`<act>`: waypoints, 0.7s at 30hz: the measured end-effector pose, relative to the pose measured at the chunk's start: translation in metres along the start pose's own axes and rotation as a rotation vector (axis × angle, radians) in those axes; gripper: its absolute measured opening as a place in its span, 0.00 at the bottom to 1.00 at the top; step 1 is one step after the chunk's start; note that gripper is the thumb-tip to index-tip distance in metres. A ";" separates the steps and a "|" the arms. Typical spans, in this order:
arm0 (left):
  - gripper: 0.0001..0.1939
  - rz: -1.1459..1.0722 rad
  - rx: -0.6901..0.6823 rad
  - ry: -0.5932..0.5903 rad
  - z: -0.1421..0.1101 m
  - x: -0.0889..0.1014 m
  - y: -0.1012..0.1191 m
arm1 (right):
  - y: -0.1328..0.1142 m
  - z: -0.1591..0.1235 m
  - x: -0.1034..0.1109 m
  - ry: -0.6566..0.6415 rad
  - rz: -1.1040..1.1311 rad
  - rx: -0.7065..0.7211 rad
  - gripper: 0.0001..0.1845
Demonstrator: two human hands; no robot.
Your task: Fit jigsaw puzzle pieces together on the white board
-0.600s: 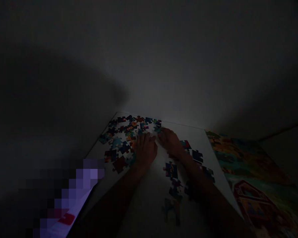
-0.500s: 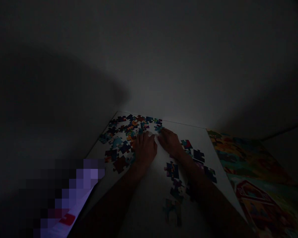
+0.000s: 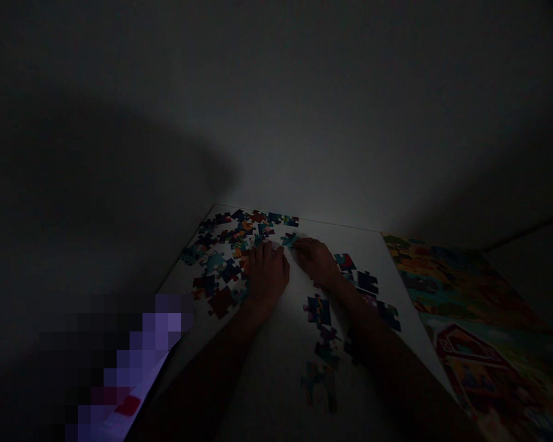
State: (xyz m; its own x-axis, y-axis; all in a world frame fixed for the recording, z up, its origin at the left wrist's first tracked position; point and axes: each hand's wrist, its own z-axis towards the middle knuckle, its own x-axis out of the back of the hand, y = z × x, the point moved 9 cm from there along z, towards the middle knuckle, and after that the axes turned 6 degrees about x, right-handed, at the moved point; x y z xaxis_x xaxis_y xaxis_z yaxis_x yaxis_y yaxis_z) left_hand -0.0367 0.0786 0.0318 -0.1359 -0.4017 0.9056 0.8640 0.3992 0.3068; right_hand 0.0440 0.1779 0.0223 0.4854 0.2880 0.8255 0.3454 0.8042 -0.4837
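Two bare hands reach over a white board [image 3: 276, 362] in the lower middle of the frame. The left hand [image 3: 269, 273] lies palm down, fingers loosely spread, beside the puzzle pieces [image 3: 215, 263] left of centre. The right hand [image 3: 317, 261] bunches its fingertips at a teal piece [image 3: 289, 240] just below centre; whether they pinch it, I can't tell.

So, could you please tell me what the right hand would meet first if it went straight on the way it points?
Probably the teal puzzle piece just ahead of the right hand, though the light is too dim to tell whether they touch.
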 end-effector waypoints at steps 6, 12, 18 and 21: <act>0.19 -0.003 -0.028 0.026 -0.001 -0.003 0.000 | 0.033 -0.006 0.003 0.120 0.383 -0.231 0.15; 0.17 -0.002 -0.044 0.052 -0.003 -0.002 0.001 | 0.057 0.000 0.012 0.165 0.415 -0.264 0.19; 0.18 -0.006 -0.038 0.034 -0.002 -0.001 0.001 | 0.055 0.028 0.007 0.006 0.048 -0.168 0.25; 0.18 -0.007 -0.030 0.016 -0.002 -0.002 0.000 | 0.046 0.040 0.001 -0.085 -0.163 -0.126 0.25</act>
State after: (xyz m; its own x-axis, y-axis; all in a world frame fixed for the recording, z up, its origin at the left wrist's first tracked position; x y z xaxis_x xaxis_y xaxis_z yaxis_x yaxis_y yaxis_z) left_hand -0.0349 0.0775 0.0297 -0.1344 -0.4176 0.8986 0.8774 0.3714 0.3038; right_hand 0.0280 0.2365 0.0124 0.3474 0.2067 0.9146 0.5139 0.7739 -0.3701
